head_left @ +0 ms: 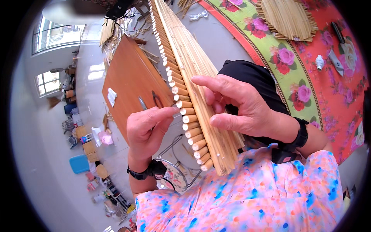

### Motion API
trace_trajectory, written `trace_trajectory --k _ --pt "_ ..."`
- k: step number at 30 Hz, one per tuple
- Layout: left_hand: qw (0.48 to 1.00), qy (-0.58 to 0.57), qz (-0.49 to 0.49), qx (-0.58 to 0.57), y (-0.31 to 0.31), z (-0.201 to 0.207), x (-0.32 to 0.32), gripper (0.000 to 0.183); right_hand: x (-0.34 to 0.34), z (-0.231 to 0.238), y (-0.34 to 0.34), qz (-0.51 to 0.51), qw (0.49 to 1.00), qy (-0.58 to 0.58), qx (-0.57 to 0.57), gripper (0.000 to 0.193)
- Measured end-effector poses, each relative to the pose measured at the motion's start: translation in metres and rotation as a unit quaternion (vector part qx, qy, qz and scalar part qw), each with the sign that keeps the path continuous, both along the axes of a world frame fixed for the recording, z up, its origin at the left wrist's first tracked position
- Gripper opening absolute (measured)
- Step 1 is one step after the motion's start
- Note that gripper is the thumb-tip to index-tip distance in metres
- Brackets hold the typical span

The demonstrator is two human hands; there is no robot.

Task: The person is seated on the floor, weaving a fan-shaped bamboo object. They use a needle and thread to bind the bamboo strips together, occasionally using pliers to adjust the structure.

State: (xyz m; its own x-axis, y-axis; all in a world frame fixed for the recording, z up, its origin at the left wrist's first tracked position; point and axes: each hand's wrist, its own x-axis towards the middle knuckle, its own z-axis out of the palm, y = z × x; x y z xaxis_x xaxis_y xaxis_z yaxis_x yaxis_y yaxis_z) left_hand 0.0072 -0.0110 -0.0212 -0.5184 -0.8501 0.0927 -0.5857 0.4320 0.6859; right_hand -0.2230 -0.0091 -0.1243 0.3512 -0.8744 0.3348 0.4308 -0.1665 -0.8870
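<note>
A long panel of straw-coloured reed stalks (189,50) slants from the top down to my lap. Its left edge is a row of round, pale cut ends (188,119), and a long stalk (205,135) runs lengthwise just inside that row. My left hand (147,125) is closed, thumb and forefinger pinched together against the cut ends; whatever lies between the fingertips is too small to make out. Over the panel hovers my right hand (241,104), forefinger stretched out, thumb apart, the other fingers partly curled, with nothing visible in it. Each wrist wears a black strap.
Left of the panel stands a brown wooden board (133,85) bearing pliers (157,99), a pointed blade (142,103) and white paper (112,96). On the right, a floral cloth (332,108) carries a round reed mat (286,17), a black-handled tool (337,32) and a white spool (319,62).
</note>
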Motion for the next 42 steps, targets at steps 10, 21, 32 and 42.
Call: trace_trajectory --k 10,21,32,42 --pt "0.992 -0.043 -0.107 0.056 -0.017 0.011 -0.002 0.031 -0.007 -0.006 -0.012 0.039 0.999 -0.005 -0.010 0.063" --pt "0.985 0.083 -0.062 0.138 -0.017 -0.019 -0.007 0.028 -0.016 -0.002 -0.010 0.025 0.999 0.043 -0.022 0.073" --pt "0.982 0.108 -0.003 0.153 -0.001 -0.030 -0.017 0.024 -0.023 -0.011 -0.003 0.078 0.996 0.020 0.033 0.074" --pt "0.975 0.139 -0.005 0.176 -0.003 -0.038 -0.020 0.022 -0.022 -0.016 -0.001 0.083 0.996 0.007 0.044 0.074"
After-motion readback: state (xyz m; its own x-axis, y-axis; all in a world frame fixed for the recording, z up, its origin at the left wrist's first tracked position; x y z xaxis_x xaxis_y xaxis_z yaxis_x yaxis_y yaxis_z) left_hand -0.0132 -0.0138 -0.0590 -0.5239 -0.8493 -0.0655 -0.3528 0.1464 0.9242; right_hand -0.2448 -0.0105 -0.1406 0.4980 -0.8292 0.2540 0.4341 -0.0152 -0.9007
